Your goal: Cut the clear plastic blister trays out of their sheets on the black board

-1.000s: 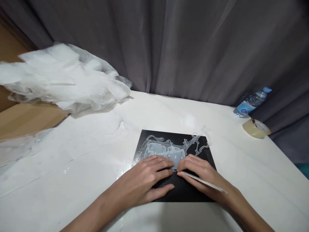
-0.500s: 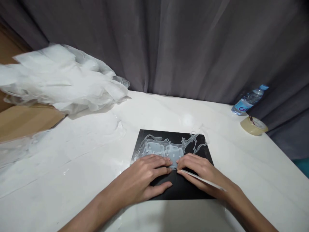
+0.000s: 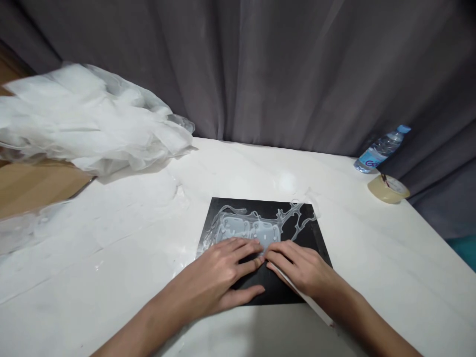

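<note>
A: What is the counter [image 3: 405, 267] carrying, from the largest thing down?

B: A white heap of wrapping [image 3: 100, 119] is lying at its far edge, on the left side. A black board [image 3: 275, 286] is lying well apart from this heap, in front of the person.

A: And where is the clear plastic piece [image 3: 265, 232] lying?

B: It is lying on the board; its branching strips are reaching toward the board's far right corner. A water bottle [image 3: 381, 150] is standing near the counter's far right corner.

A: How is each grip looking?

B: The left hand [image 3: 227, 267] is resting over the plastic's near part, its grip wide, the thumb pointing away from the fingers. The right hand [image 3: 302, 267] is making a narrow grip just beside the left fingertips, and it is holding a thin white stick [image 3: 319, 311].
</note>
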{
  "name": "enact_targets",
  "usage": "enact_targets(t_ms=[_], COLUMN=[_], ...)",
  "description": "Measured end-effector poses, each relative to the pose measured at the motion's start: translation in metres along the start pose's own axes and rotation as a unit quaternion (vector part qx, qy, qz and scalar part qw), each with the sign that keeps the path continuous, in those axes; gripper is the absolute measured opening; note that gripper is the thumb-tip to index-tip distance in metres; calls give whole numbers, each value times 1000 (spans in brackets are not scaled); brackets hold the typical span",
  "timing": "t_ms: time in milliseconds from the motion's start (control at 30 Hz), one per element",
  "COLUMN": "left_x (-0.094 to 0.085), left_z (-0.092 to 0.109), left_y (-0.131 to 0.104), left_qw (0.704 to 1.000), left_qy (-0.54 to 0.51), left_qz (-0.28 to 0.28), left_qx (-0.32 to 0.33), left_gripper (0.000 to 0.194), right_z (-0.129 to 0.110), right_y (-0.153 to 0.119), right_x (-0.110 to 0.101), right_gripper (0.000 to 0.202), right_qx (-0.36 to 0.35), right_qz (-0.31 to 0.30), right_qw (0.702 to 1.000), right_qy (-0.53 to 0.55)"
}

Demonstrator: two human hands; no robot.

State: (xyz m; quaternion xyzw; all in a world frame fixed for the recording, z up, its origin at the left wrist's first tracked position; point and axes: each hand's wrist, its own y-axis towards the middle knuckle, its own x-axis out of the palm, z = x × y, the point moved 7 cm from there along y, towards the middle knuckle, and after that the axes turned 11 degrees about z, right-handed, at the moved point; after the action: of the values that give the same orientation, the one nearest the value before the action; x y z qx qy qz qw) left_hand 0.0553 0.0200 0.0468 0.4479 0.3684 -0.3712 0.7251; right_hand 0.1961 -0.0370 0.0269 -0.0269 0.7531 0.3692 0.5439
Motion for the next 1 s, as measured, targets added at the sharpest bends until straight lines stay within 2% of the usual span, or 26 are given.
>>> enact_targets(t_ms=[100, 233, 433, 500, 600, 767, 867, 1000], left_x=[0, -1, -1, -1, 0, 2, 3, 2], left_z=[1, 0, -6, -9, -12, -15, -16, -17], left_y=[0, -2, -6, -7, -8, -10, -11, -9], left_qw=[1000, 999, 998, 996, 995, 992, 991, 989], left_qy=[-2, -25, -36, -46, -55, -74, -79, -83], left_qz=[8, 22, -1, 0, 1, -7, -18, -37], left_qx=[-1, -21, -60, -70, -83, -100, -107, -117], left_gripper=[41, 43, 43, 42, 44, 44, 44, 37], right_z=[-6, -14, -12, -6, 7, 32, 43, 46], right_y=[3, 8, 11, 13, 18, 23, 24, 26], right_x=[-4, -6, -7, -8, -11, -11, -6, -5], right_gripper=[35, 31, 26, 25, 24, 24, 24, 25], right_qx=[-31, -72, -59, -31, 53, 217, 282, 306], right_qz=[8, 7, 26, 28, 24, 32, 39, 46], right_qw=[998, 991, 994, 998, 995, 937, 906, 892], right_qy=[-62, -109, -91, -42, 84, 271, 312, 328])
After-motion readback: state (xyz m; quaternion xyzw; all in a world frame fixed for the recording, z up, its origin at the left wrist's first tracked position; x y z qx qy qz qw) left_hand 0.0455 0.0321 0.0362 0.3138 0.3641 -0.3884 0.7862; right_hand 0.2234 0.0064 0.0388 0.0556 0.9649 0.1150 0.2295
